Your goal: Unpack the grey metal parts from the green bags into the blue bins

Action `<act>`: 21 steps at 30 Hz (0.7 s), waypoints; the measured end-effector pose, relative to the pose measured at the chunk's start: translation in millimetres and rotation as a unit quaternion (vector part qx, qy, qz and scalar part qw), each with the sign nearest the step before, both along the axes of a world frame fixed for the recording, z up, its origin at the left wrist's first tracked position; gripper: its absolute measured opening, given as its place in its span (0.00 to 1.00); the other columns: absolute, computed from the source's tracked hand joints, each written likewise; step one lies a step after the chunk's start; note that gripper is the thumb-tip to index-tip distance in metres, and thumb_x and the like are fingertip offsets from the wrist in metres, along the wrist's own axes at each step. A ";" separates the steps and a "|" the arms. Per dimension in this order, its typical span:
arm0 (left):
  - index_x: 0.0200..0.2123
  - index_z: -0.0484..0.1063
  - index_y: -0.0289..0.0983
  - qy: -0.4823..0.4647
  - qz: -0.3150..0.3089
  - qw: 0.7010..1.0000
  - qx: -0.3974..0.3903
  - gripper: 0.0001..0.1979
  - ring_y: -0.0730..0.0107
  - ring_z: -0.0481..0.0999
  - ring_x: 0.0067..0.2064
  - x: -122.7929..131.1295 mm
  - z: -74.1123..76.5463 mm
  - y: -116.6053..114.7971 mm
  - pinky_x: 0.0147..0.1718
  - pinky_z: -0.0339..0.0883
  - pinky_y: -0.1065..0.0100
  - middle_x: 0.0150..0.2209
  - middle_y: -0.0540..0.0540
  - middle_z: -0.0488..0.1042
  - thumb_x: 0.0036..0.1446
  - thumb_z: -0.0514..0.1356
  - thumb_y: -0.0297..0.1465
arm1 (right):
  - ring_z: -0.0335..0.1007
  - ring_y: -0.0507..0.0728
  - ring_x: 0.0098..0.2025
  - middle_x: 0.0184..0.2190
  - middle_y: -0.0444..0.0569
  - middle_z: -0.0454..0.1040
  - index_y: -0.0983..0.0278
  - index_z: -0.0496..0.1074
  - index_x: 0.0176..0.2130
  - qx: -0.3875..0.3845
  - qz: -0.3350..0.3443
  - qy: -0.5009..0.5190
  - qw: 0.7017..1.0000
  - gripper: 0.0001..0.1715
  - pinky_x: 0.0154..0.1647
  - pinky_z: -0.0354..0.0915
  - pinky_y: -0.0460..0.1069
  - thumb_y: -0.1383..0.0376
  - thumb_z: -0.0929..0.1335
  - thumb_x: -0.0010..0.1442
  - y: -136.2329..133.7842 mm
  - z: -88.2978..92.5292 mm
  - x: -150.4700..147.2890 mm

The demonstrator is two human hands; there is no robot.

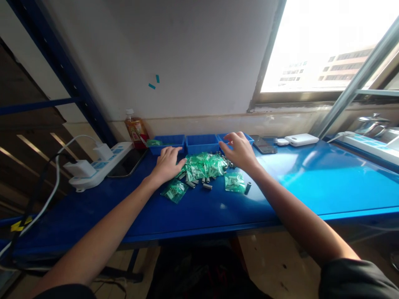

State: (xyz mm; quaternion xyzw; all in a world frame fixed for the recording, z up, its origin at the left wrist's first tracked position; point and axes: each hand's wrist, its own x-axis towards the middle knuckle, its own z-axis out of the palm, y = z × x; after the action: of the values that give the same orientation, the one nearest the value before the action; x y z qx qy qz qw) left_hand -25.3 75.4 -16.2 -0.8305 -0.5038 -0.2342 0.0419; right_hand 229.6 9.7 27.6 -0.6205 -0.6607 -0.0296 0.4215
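A pile of green-tinted plastic bags lies mid-table, with small metal cylinders under and around it. My left hand is at the pile's left side, fingers apart, its thumb by the bags. My right hand is raised at the right bin, fingers curved and spread with nothing visible between them. One filled bag lies in front of the left hand. Another bag is below the right hand, beside a standing metal cylinder.
Behind the pile stand a middle blue bin and a left blue bin with green plastic inside. At the left are a bottle, a phone and a power strip. Another phone and a white device lie at the right.
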 end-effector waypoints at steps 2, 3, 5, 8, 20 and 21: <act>0.56 0.63 0.37 -0.013 0.020 0.999 0.028 0.24 0.50 0.59 0.58 -4.1 5.8 1.7 0.57 0.56 0.52 0.54 0.39 0.67 0.60 0.50 0.42 | 0.69 0.56 0.32 0.40 0.53 0.66 0.65 0.72 0.40 0.006 -0.044 0.027 0.999 0.17 0.39 0.66 0.54 0.55 0.65 0.58 6.8 3.1 12.1; 0.55 0.64 0.37 -0.019 0.039 0.998 0.040 0.23 0.50 0.60 0.58 -8.7 7.4 4.7 0.56 0.56 0.52 0.54 0.39 0.67 0.60 0.51 0.42 | 0.68 0.55 0.31 0.41 0.53 0.66 0.65 0.72 0.39 0.006 -0.054 0.027 0.998 0.17 0.39 0.66 0.54 0.55 0.64 0.58 9.3 4.1 16.8; 0.55 0.65 0.37 -0.020 0.085 0.996 0.036 0.23 0.48 0.60 0.58 -20.3 7.8 13.3 0.56 0.57 0.51 0.54 0.38 0.66 0.60 0.51 0.41 | 0.69 0.56 0.33 0.40 0.53 0.68 0.65 0.72 0.40 -0.014 -0.038 -0.010 0.999 0.17 0.40 0.65 0.53 0.55 0.64 0.59 12.3 5.4 24.4; 0.56 0.64 0.36 -0.005 0.150 0.988 -0.026 0.27 0.43 0.58 0.59 -35.5 3.6 24.9 0.54 0.58 0.47 0.57 0.35 0.63 0.58 0.50 0.45 | 0.70 0.58 0.36 0.36 0.51 0.73 0.63 0.72 0.44 -0.141 0.058 -0.101 0.983 0.20 0.37 0.64 0.51 0.53 0.64 0.59 12.8 5.7 35.8; 0.58 0.59 0.40 0.012 0.178 0.981 -0.074 0.32 0.41 0.51 0.63 -28.0 -3.0 20.3 0.56 0.52 0.40 0.61 0.34 0.54 0.56 0.47 0.51 | 0.69 0.55 0.18 0.19 0.45 0.74 0.63 0.71 0.43 -0.438 0.117 -0.150 0.879 0.30 0.17 0.57 0.47 0.50 0.73 0.44 -24.2 29.3 54.2; 0.58 0.59 0.40 0.016 0.171 0.982 -0.081 0.32 0.41 0.51 0.63 -26.1 -3.2 18.9 0.56 0.52 0.41 0.62 0.34 0.53 0.57 0.47 0.51 | 0.69 0.55 0.18 0.18 0.44 0.73 0.63 0.70 0.43 -0.440 0.117 -0.163 0.875 0.31 0.16 0.56 0.47 0.50 0.74 0.43 -27.5 28.0 50.8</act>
State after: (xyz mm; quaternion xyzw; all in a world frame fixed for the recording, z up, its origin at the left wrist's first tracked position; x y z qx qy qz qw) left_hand -51.4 94.3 -19.4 -0.7365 -0.6547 -0.1684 0.0220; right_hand 280.4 -17.7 55.5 -0.6467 -0.7324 0.2127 -0.0083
